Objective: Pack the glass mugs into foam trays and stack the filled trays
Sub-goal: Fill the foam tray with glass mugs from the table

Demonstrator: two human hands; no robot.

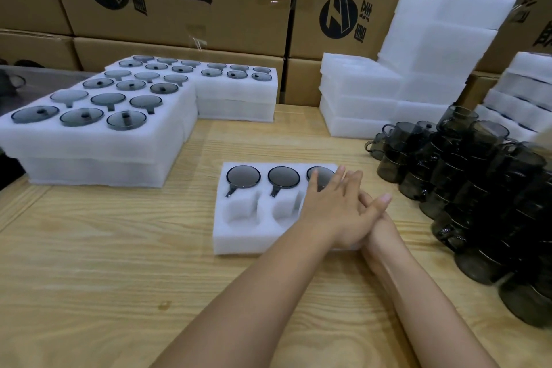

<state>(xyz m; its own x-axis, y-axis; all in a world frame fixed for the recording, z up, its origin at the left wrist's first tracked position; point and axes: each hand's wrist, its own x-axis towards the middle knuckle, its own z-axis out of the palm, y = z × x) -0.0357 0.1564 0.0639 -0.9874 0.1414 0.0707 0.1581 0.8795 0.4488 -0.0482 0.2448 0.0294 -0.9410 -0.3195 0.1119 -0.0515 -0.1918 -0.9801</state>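
Tray half filled: 3 of 6 pockets hold mugs

Left hand (pixel 334 203) lies flat, fingers extended and empty, over the foam tray (pixel 239 236); right hand (pixel 373 212) unclear beneath it. Loose mugs (pixel 478 182) wait at 3 o'clock, filled stacks (pixel 98 140) at 10.

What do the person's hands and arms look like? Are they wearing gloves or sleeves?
No gloves and no sleeves in view. The left hand and right hand are bare, and so are both forearms up to the picture's edge. No rings, watch or bracelet can be seen. The fingernails look short and plain.
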